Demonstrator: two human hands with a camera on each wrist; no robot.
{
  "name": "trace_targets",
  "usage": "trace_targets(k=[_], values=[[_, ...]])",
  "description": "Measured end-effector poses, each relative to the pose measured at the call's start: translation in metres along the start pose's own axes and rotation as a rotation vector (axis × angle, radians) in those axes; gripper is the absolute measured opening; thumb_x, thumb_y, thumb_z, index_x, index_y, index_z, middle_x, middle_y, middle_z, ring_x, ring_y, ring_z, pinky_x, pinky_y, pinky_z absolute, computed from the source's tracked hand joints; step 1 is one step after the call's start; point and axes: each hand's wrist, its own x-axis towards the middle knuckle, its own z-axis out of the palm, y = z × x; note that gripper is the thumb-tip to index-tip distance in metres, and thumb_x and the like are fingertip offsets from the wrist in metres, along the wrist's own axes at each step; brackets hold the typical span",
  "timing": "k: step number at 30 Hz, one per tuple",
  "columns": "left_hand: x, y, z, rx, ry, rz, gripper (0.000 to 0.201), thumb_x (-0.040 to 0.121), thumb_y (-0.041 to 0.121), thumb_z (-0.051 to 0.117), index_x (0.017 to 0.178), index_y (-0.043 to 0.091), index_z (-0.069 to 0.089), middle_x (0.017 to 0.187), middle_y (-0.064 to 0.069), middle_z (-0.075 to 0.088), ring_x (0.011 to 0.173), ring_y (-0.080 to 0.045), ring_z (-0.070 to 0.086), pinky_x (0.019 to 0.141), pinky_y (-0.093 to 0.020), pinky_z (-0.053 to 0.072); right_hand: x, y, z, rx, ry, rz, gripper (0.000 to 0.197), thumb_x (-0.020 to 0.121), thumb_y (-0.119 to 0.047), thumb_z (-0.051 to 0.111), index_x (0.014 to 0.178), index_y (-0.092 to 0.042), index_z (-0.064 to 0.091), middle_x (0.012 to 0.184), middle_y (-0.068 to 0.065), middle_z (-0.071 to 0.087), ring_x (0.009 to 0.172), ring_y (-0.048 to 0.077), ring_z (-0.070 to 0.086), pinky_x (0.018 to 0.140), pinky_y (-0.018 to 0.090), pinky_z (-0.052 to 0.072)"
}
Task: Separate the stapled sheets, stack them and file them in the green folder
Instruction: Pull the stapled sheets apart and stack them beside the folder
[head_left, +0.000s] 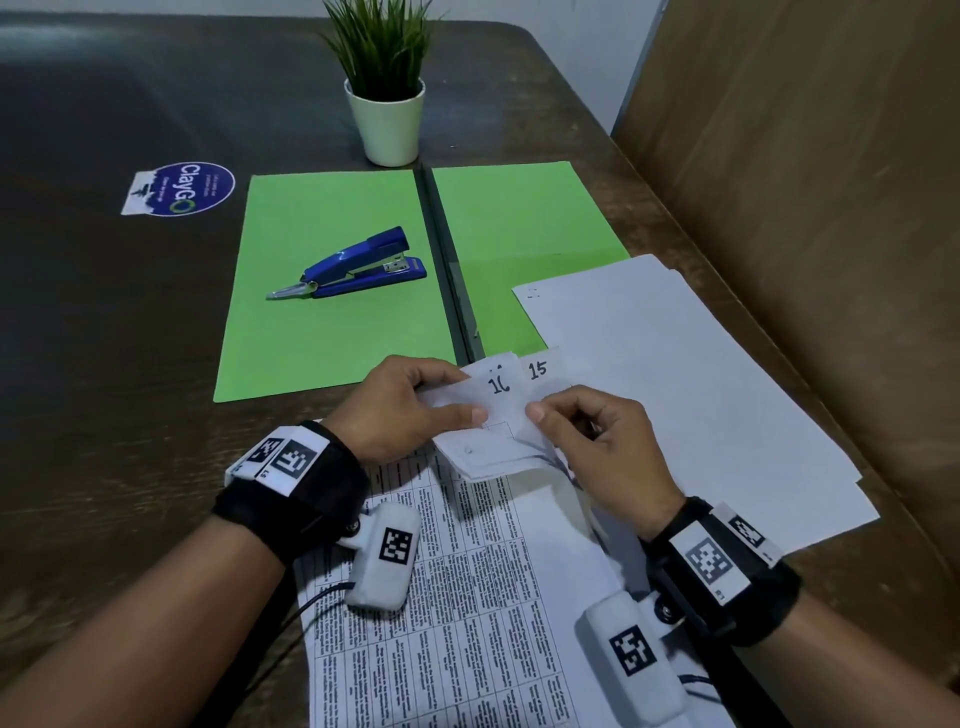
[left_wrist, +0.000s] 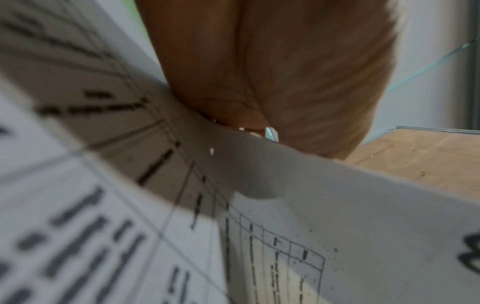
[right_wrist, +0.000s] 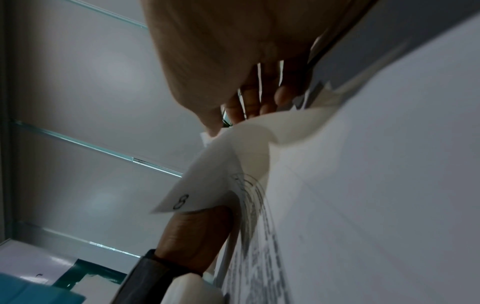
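A stapled bundle of printed sheets (head_left: 467, 597) lies at the table's near edge, its top corner folded up and held between both hands. My left hand (head_left: 410, 405) pinches the left side of that folded corner (head_left: 493, 415), thumb on top. From the right, my right hand (head_left: 597, 441) pinches the same corner. Handwritten numbers show on the corner flaps. The green folder (head_left: 337, 312) lies open beyond the hands. A pile of blank-faced white sheets (head_left: 675, 389) rests partly on the folder's right half. In the left wrist view the palm (left_wrist: 272, 72) bears on the printed sheets (left_wrist: 103, 205).
A blue stapler (head_left: 353, 265) sits on the folder's left half. A potted plant (head_left: 387, 104) stands behind the folder, and a round sticker (head_left: 182, 188) is on the dark table (head_left: 104, 338) to the left. A brown panel (head_left: 805, 182) runs along the right side.
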Motion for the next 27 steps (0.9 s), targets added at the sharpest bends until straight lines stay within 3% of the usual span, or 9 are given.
trace_targets(k=[4, 6, 9, 12, 18, 21, 22, 24, 27], values=[[-0.001, 0.005, 0.000, 0.016, 0.029, -0.040, 0.068, 0.082, 0.062, 0.050, 0.060, -0.001, 0.063, 0.082, 0.001, 0.075, 0.081, -0.001, 0.067, 0.072, -0.017, 0.047, -0.001, 0.000, -0.001, 0.052, -0.026, 0.022, 0.048, 0.090, -0.047, 0.067, 0.078, 0.000, 0.065, 0.068, 0.025, 0.053, 0.058, 0.017, 0.043, 0.052, 0.024, 0.034], [0.001, 0.004, -0.001, 0.006, 0.033, -0.049, 0.062, 0.086, 0.058, 0.053, 0.063, 0.004, 0.072, 0.081, 0.000, 0.074, 0.082, 0.004, 0.066, 0.078, -0.018, 0.044, 0.000, 0.001, -0.001, 0.043, 0.000, 0.031, 0.023, 0.088, -0.028, 0.074, 0.078, -0.007, 0.072, 0.063, 0.009, 0.059, 0.057, 0.009, 0.048, 0.054, 0.019, 0.040], [0.001, -0.002, -0.001, 0.028, 0.010, 0.024, 0.010, 0.084, 0.021, 0.078, 0.093, 0.015, 0.076, 0.093, 0.006, 0.074, 0.085, -0.003, 0.068, 0.082, -0.021, 0.051, 0.001, 0.005, 0.001, 0.034, -0.003, 0.047, 0.008, 0.079, -0.007, 0.081, 0.078, -0.007, 0.074, 0.066, -0.001, 0.065, 0.057, 0.002, 0.054, 0.057, 0.012, 0.043], [0.004, -0.010, -0.004, 0.030, 0.027, 0.088, 0.042, 0.077, 0.008, 0.084, 0.113, 0.022, 0.068, 0.113, 0.003, 0.071, 0.101, -0.009, 0.068, 0.090, -0.024, 0.055, 0.001, 0.007, 0.000, -0.014, -0.020, 0.028, 0.014, 0.081, -0.002, 0.079, 0.069, -0.007, 0.072, 0.061, -0.008, 0.065, 0.055, 0.001, 0.055, 0.058, 0.012, 0.044], [0.004, -0.008, -0.001, 0.020, 0.056, 0.063, 0.016, 0.074, 0.012, 0.086, 0.082, 0.002, 0.075, 0.105, -0.013, 0.072, 0.092, -0.027, 0.070, 0.087, -0.040, 0.055, 0.000, 0.007, -0.001, -0.131, -0.087, -0.032, 0.028, 0.091, -0.008, 0.068, 0.067, -0.023, 0.068, 0.064, -0.015, 0.060, 0.059, 0.002, 0.050, 0.061, 0.015, 0.041], [0.000, 0.002, 0.000, -0.050, 0.026, 0.045, 0.042, 0.073, 0.037, 0.077, 0.070, -0.005, 0.072, 0.095, -0.007, 0.074, 0.082, -0.014, 0.068, 0.075, -0.027, 0.055, -0.002, -0.002, -0.002, 0.034, -0.077, 0.005, 0.036, 0.098, -0.014, 0.060, 0.062, -0.012, 0.063, 0.056, -0.011, 0.052, 0.053, 0.000, 0.046, 0.054, 0.011, 0.037], [-0.001, 0.004, 0.000, -0.039, 0.021, 0.036, 0.056, 0.077, 0.046, 0.067, 0.066, -0.009, 0.066, 0.086, -0.003, 0.073, 0.077, -0.008, 0.066, 0.071, -0.020, 0.052, -0.002, -0.004, -0.001, 0.096, -0.052, 0.031, 0.030, 0.098, -0.015, 0.059, 0.071, -0.006, 0.067, 0.058, -0.006, 0.055, 0.054, 0.001, 0.050, 0.052, 0.010, 0.038], [0.000, 0.005, 0.000, 0.004, 0.036, 0.012, 0.075, 0.083, 0.059, 0.049, 0.061, -0.012, 0.058, 0.079, 0.002, 0.071, 0.079, 0.000, 0.063, 0.073, -0.008, 0.044, 0.000, -0.002, 0.000, 0.063, -0.009, 0.039, 0.009, 0.095, -0.019, 0.065, 0.091, -0.015, 0.073, 0.070, 0.009, 0.063, 0.063, 0.008, 0.057, 0.055, 0.014, 0.043], [0.002, 0.002, 0.000, 0.002, 0.038, -0.017, 0.054, 0.085, 0.052, 0.058, 0.074, 0.002, 0.074, 0.079, 0.005, 0.074, 0.075, 0.004, 0.064, 0.071, -0.012, 0.044, 0.002, 0.005, 0.001, 0.016, 0.009, 0.055, 0.012, 0.087, -0.015, 0.074, 0.093, -0.025, 0.074, 0.071, -0.001, 0.063, 0.064, 0.007, 0.057, 0.057, 0.016, 0.044]])
